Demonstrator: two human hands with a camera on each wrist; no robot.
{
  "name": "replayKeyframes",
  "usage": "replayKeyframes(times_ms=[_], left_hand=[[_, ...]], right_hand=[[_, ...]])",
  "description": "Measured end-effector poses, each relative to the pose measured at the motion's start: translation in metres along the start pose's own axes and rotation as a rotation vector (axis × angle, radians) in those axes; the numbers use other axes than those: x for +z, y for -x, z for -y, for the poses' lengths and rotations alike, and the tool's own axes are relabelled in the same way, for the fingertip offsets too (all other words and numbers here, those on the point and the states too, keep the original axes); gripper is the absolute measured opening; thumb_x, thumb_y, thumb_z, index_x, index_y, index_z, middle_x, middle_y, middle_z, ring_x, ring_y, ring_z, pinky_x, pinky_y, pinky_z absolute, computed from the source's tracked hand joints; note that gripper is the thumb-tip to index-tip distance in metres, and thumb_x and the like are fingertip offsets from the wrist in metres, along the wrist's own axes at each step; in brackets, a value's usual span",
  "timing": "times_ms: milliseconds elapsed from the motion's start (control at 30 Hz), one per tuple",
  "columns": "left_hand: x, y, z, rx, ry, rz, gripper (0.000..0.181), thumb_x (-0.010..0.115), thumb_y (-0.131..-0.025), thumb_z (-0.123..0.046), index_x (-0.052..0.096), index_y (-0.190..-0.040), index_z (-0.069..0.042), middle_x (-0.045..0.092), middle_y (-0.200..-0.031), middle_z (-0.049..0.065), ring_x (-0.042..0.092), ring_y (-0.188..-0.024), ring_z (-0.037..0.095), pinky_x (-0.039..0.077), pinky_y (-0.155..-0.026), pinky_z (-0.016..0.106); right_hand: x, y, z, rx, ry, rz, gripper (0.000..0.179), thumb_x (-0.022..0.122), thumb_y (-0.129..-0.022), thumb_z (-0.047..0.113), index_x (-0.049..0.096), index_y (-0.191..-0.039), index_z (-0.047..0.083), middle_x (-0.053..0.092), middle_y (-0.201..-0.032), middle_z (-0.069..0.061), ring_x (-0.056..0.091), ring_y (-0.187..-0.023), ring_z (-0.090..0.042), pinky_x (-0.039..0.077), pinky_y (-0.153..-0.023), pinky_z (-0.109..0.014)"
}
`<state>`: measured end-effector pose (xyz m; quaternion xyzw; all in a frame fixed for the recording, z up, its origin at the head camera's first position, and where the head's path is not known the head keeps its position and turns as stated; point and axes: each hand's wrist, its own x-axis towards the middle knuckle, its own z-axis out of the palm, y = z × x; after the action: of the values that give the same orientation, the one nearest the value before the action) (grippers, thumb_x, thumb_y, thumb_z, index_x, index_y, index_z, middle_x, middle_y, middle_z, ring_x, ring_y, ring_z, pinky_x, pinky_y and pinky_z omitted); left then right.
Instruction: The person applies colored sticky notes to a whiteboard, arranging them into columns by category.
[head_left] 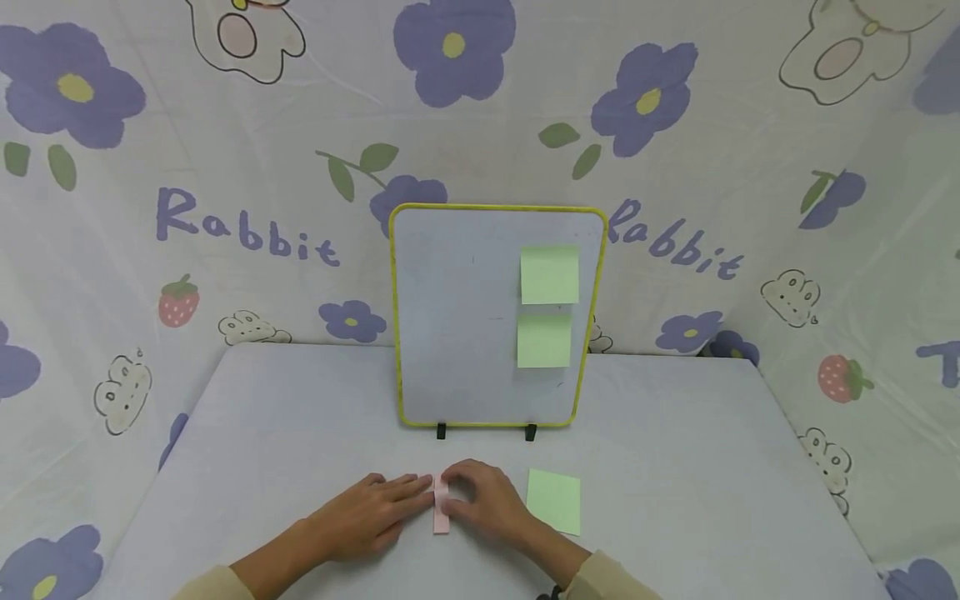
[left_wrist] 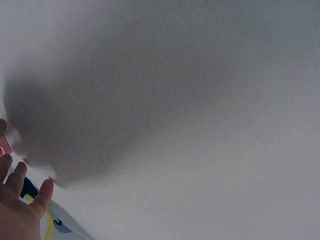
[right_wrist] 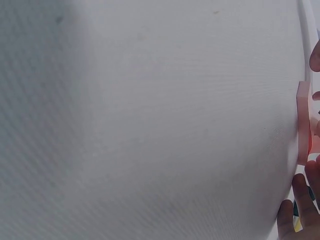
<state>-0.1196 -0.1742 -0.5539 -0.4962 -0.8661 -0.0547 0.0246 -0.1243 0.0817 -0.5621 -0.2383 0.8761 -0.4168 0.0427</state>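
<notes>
A narrow pink paper strip point(head_left: 441, 523) lies upright on the white table between both hands in the head view. From the left, my left hand point(head_left: 367, 515) reaches over with fairly straight fingers, their tips at the strip's left edge. My right hand point(head_left: 491, 502) has its index finger and thumb bent onto the strip's upper right side, pinching it. In the right wrist view the pink strip point(right_wrist: 303, 122) shows at the right border, with fingers around it. Only a small pink corner point(left_wrist: 5, 145) appears by the fingers in the left wrist view.
A light green sticky note point(head_left: 555, 502) lies right of my right hand. Behind the hands stands a yellow-framed whiteboard point(head_left: 457, 333) on black feet. Two green notes are stuck on it, an upper note point(head_left: 550, 275) and a lower note point(head_left: 543, 342). Patterned cloth point(head_left: 480, 142) surrounds the table.
</notes>
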Motion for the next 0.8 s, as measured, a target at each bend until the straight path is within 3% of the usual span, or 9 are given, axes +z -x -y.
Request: replayKeyframes(times_ms=[267, 500, 800], left_hand=[[-0.0011, -0.0037, -0.0008, -0.017, -0.02, 0.002, 0.052, 0.066, -0.097, -0.018, 0.059, -0.148, -0.017, 0.059, -0.151, 0.012, 0.064, -0.131, 0.027, 0.055, -0.089, 0.041], [-0.0046, -0.0065, -0.0015, -0.029, -0.04, 0.021, 0.052, 0.069, -0.095, -0.016, 0.062, -0.147, -0.02, 0.057, -0.153, 0.013, 0.065, -0.131, 0.027, 0.056, -0.088, 0.04], [-0.0039, -0.008, -0.003, -0.076, 0.027, 0.075, 0.051, 0.066, -0.099, -0.018, 0.059, -0.15, -0.021, 0.051, -0.158, 0.014, 0.061, -0.135, 0.026, 0.056, -0.094, 0.042]], right_hand=[[-0.0012, 0.0, -0.001, -0.018, -0.01, -0.009, 0.031, 0.08, -0.089, 0.013, 0.074, -0.117, 0.002, 0.076, -0.116, -0.009, 0.07, -0.114, -0.027, 0.053, -0.102, -0.042], [0.0006, -0.0018, 0.0014, -0.004, -0.043, -0.023, 0.028, 0.079, -0.089, 0.008, 0.075, -0.115, 0.002, 0.072, -0.094, -0.006, 0.066, -0.088, -0.017, 0.053, -0.082, -0.027], [0.0, -0.0044, 0.0048, 0.059, -0.109, 0.049, 0.02, 0.075, -0.093, 0.009, 0.079, -0.112, 0.004, 0.079, -0.1, -0.003, 0.069, -0.091, -0.008, 0.054, -0.084, -0.027]])
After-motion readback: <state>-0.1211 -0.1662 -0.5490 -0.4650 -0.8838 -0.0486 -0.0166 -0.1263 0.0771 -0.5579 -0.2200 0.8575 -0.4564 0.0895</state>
